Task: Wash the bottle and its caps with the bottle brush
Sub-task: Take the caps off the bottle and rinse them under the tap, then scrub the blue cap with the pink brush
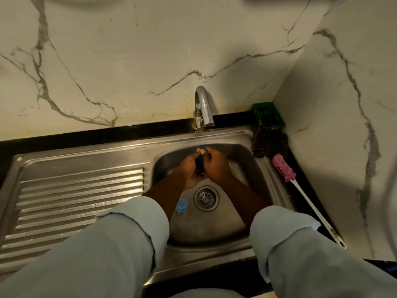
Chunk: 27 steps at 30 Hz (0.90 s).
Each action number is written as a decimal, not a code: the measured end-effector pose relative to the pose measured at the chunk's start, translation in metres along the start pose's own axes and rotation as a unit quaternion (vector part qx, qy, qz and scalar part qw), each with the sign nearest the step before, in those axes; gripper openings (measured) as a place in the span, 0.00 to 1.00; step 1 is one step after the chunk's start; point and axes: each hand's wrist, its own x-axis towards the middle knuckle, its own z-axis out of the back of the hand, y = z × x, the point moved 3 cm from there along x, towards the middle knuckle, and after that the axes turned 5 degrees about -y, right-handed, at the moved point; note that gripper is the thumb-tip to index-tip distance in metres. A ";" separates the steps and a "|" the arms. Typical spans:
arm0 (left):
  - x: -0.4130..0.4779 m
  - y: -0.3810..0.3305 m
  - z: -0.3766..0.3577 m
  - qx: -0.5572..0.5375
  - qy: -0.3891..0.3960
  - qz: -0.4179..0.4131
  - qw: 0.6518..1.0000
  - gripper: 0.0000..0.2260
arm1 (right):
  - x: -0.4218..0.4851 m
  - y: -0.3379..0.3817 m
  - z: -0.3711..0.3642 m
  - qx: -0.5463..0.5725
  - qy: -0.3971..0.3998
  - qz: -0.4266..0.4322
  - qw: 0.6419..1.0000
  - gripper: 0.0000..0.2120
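Over the steel sink basin [242, 166], my left hand [189, 168] and my right hand [217, 166] are pressed together around a small dark blue object [199, 161], probably a cap; most of it is hidden by my fingers. A clear bottle with a light blue cap [182, 204] lies in the basin beside the drain [205, 198], partly hidden under my left forearm. The bottle brush [285, 171], pink head and long white handle, lies on the sink's right rim, away from both hands.
The faucet [203, 108] stands at the back of the sink, just beyond my hands. A green holder [268, 116] and a dark scrub pad [269, 145] sit in the back right corner. The ribbed drainboard [81, 190] is to the left. Marble walls close in behind and right.
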 end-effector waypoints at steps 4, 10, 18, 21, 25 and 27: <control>-0.004 -0.005 0.006 0.064 -0.050 -0.042 0.996 0.17 | -0.003 -0.004 -0.006 0.111 0.002 -0.059 0.992 0.11; -0.004 -0.012 0.021 0.143 -0.022 -0.003 0.989 0.25 | -0.016 -0.022 -0.004 0.063 0.033 0.093 0.993 0.10; 0.004 -0.020 -0.011 0.315 -0.066 -0.148 0.935 0.19 | -0.018 -0.073 0.006 0.000 -0.064 -0.051 0.997 0.05; 0.009 -0.015 -0.022 0.367 -0.047 -0.174 0.913 0.18 | -0.022 -0.086 0.030 -0.052 -0.075 -0.053 0.994 0.13; 0.004 -0.004 -0.053 0.330 -0.003 -0.160 0.930 0.16 | -0.030 -0.101 0.085 -0.129 -0.145 -0.017 0.981 0.14; 0.001 0.001 -0.068 0.346 0.013 -0.150 0.926 0.15 | -0.030 -0.109 0.112 -0.209 -0.171 0.020 0.963 0.14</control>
